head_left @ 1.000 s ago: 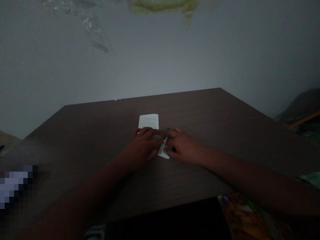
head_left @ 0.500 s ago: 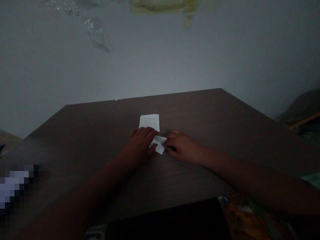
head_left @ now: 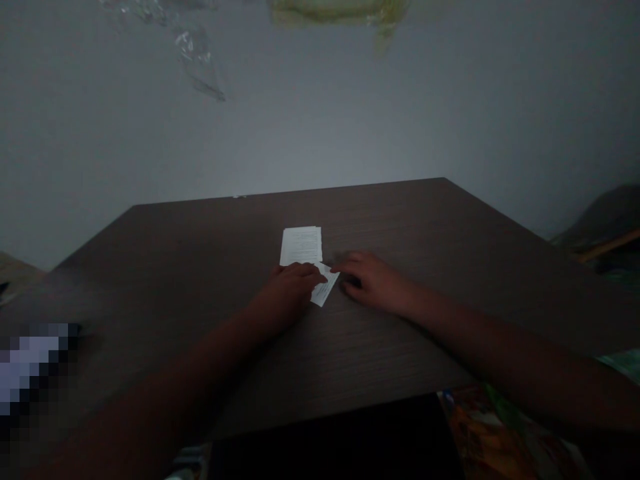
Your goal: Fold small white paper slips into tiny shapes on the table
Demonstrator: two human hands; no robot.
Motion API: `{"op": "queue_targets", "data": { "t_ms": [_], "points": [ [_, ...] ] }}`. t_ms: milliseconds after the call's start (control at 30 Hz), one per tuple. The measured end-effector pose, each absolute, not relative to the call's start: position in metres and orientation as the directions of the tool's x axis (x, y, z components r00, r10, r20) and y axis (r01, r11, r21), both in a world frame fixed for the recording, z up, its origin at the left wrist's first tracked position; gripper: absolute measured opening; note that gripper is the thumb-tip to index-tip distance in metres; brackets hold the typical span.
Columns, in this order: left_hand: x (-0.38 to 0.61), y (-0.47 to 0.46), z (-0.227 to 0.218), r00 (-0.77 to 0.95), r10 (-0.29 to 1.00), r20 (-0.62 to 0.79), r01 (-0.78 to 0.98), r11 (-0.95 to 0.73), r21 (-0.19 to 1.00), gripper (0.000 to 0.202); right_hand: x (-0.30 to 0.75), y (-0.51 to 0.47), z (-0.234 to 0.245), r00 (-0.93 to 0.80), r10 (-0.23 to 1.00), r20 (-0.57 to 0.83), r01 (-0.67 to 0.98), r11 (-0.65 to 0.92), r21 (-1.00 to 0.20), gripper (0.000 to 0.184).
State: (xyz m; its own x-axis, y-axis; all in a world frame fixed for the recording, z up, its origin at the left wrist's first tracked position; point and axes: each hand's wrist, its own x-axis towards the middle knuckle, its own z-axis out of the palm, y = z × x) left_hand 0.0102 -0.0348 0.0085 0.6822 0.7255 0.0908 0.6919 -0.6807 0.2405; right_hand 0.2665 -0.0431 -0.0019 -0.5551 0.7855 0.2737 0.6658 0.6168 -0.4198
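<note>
A small white printed paper (head_left: pixel 301 245) lies on the dark wooden table (head_left: pixel 200 267), its near part folded. My left hand (head_left: pixel 290 290) rests flat on the near part of the paper, fingers pressing down on the fold. My right hand (head_left: pixel 373 283) sits just to the right of it, fingers curled, with its fingertips touching the folded corner (head_left: pixel 324 291) that sticks out between the two hands. The light is dim and the paper under the left hand is hidden.
A grey wall rises behind the table's far edge, with clear plastic (head_left: pixel 195 57) and something yellow-green (head_left: pixel 340 13) stuck near the top. A colourful item (head_left: pixel 500 433) lies below the table's near right edge. A blurred patch sits at the left.
The near end of the paper has been folded up and over; the flap between my hands now lies flatter. Both hands have shifted slightly away from me.
</note>
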Motion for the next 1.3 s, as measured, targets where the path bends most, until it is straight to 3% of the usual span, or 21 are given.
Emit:
{"op": "queue_targets", "data": {
  "t_ms": [200,367,567,700,833,1000,1133,1300],
  "points": [
    [0.001,-0.027,0.008,0.766,0.636,0.095,0.566,-0.736,0.371,0.051,0.272,-0.044,0.008,-0.669,0.685,0.289,0.638,0.728,-0.249,0.033],
    [-0.003,-0.026,0.014,0.799,0.583,0.15,0.431,-0.728,0.533,0.036,0.272,-0.043,0.012,-0.748,0.614,0.252,0.566,0.789,-0.24,0.021],
    [-0.003,-0.025,0.011,0.81,0.557,0.184,0.394,-0.749,0.533,0.013,0.271,-0.043,0.007,-0.727,0.645,0.236,0.602,0.764,-0.234,0.017],
    [-0.001,-0.024,0.005,0.791,0.574,0.213,0.402,-0.749,0.527,0.021,0.268,-0.045,0.006,-0.713,0.647,0.269,0.586,0.761,-0.276,0.015],
    [0.004,-0.026,0.007,0.783,0.587,0.207,0.461,-0.77,0.441,0.017,0.265,-0.049,0.01,-0.725,0.636,0.263,0.575,0.77,-0.275,0.015],
    [0.006,-0.029,0.013,0.777,0.599,0.193,0.492,-0.769,0.408,0.017,0.263,-0.053,0.012,-0.678,0.666,0.31,0.574,0.744,-0.342,0.014],
    [0.005,-0.033,0.021,0.705,0.684,0.187,0.505,-0.67,0.544,0.02,0.263,-0.053,0.01,-0.606,0.716,0.347,0.559,0.694,-0.455,0.014],
    [0.008,-0.041,0.029,0.577,0.814,0.071,0.498,-0.42,0.759,0.029,0.261,-0.052,0.005,-0.453,0.83,0.327,0.463,0.532,-0.709,0.022]
  ]
}}
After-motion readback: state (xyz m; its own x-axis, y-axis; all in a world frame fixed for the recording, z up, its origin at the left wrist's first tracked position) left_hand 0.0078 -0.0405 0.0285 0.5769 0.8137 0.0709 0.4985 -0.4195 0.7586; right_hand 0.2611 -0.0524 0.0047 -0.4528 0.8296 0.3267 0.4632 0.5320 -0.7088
